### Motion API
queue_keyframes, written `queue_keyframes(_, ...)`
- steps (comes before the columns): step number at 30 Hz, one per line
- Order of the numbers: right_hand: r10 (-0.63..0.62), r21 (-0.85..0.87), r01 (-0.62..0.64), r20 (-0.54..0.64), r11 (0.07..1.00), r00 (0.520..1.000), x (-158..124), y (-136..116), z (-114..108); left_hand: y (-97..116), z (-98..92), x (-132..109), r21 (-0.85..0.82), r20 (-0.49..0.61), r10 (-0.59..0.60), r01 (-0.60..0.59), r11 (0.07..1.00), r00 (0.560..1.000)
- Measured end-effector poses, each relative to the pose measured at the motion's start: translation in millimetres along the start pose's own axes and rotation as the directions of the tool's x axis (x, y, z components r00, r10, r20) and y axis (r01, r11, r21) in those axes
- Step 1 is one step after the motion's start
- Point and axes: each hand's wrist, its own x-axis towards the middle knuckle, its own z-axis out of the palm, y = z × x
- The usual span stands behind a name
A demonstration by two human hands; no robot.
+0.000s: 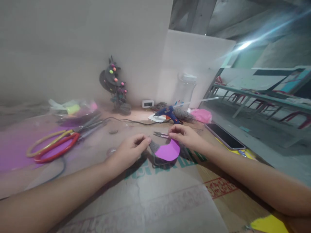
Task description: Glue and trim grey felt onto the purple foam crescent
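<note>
The purple crescent (168, 151), partly covered with grey yarn (153, 147), is between the hands: the left hand (132, 147) pinches its left tip, the right hand (184, 135) its right. Small snips (160, 135) show beyond the crescent, whether gripped I cannot tell; farther beyond it, a blue glue gun (169, 112).

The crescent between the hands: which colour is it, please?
The crescent is purple, grey at its left end; head view shows it.

This looks like a craft workshop: a blue plastic glue gun (168, 112) and large metal scissors with red and yellow handles (74, 137) lie on a cardboard-covered tabletop (170, 197); beyond, dark-red stools (296, 117) stand by a long grey-green tabletop (257, 95).
</note>
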Motion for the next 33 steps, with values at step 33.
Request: queue_keyframes(33, 0.15, -0.41, -0.231, -0.219, 0.882, 0.964, 81, 22, -27, -1, -0.1, 5, -0.074, 0.045, -0.108, 0.111, 0.991, 0.993)
